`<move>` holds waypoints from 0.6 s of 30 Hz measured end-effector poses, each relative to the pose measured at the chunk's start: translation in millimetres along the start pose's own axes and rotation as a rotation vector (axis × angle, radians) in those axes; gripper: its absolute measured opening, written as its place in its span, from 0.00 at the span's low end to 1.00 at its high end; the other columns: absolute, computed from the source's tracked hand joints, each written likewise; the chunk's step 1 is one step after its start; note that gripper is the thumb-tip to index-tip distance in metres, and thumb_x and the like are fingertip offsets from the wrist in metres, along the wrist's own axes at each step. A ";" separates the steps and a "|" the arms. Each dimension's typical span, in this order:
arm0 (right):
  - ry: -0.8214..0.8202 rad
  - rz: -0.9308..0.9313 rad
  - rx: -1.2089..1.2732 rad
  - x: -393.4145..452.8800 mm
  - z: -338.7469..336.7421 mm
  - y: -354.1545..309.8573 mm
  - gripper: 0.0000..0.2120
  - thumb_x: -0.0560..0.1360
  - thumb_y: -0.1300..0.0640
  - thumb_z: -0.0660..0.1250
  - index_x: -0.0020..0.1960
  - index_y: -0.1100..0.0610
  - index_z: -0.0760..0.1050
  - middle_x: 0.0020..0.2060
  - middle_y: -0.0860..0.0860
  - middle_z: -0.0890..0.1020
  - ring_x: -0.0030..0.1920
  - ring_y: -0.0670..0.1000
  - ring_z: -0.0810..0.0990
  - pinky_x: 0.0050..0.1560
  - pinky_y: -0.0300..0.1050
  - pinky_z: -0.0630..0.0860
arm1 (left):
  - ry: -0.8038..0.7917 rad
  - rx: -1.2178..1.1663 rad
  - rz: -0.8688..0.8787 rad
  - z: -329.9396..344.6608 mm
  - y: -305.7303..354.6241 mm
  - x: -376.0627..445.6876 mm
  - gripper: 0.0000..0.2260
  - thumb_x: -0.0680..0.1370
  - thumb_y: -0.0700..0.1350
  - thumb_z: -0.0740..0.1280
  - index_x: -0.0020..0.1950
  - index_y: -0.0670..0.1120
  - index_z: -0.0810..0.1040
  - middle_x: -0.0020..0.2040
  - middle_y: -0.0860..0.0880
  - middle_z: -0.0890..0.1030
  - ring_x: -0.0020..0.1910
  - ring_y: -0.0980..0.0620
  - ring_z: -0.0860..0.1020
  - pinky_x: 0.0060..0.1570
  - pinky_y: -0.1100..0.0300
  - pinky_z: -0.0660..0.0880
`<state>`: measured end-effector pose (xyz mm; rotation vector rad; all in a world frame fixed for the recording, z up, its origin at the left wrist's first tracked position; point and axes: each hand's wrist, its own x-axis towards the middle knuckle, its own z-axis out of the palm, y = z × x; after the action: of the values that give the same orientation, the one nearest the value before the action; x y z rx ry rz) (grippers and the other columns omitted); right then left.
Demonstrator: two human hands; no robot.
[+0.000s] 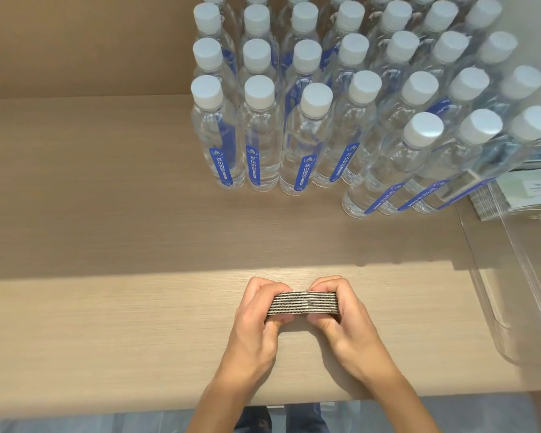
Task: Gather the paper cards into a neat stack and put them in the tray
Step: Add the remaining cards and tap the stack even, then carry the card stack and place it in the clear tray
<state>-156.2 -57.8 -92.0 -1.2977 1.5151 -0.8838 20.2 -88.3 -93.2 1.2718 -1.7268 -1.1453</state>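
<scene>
The cards (pixel 303 304) form a squared stack held on edge just above the table (pixel 107 307), near its front edge. The left hand (pixel 256 326) and right hand (pixel 347 323) clench its two ends. The clear tray (pixel 512 292) lies well right; bottles (pixel 260 132) stand behind.

i count two hands, left hand (pixel 256 320) and right hand (pixel 345 317), one stack of cards (pixel 303 304), one clear tray (pixel 519 276), and at least thirty water bottles (pixel 306 135); far rows are cut off.

Reception-like counter: ranked water bottles (pixel 260 132)
</scene>
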 end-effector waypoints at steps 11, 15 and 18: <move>0.247 0.328 0.764 13.9 -13.4 -86.3 0.11 0.70 0.68 0.76 0.52 0.65 0.80 0.44 0.63 0.87 0.42 0.57 0.86 0.41 0.49 0.82 | 0.213 -0.820 -0.575 -27.6 64.8 27.4 0.24 0.64 0.34 0.78 0.59 0.41 0.80 0.50 0.38 0.87 0.47 0.39 0.85 0.49 0.44 0.82; 0.334 0.318 0.872 18.1 -18.9 -129.7 0.09 0.74 0.69 0.72 0.53 0.71 0.78 0.45 0.65 0.85 0.45 0.59 0.85 0.49 0.53 0.83 | 0.238 -0.938 -0.559 -35.5 108.2 39.0 0.16 0.68 0.32 0.78 0.55 0.33 0.83 0.51 0.34 0.87 0.48 0.41 0.86 0.46 0.55 0.83; 0.362 0.264 0.938 14.8 -19.0 -160.1 0.09 0.75 0.68 0.71 0.53 0.72 0.78 0.46 0.67 0.86 0.45 0.60 0.86 0.46 0.51 0.83 | 0.275 -0.989 -0.526 -43.9 139.0 38.1 0.11 0.72 0.34 0.75 0.53 0.33 0.84 0.50 0.34 0.87 0.47 0.43 0.87 0.45 0.57 0.83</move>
<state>-123.4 -102.9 60.0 -0.2603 1.2181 -1.4539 0.9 -117.8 53.2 1.1416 -0.4470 -1.7044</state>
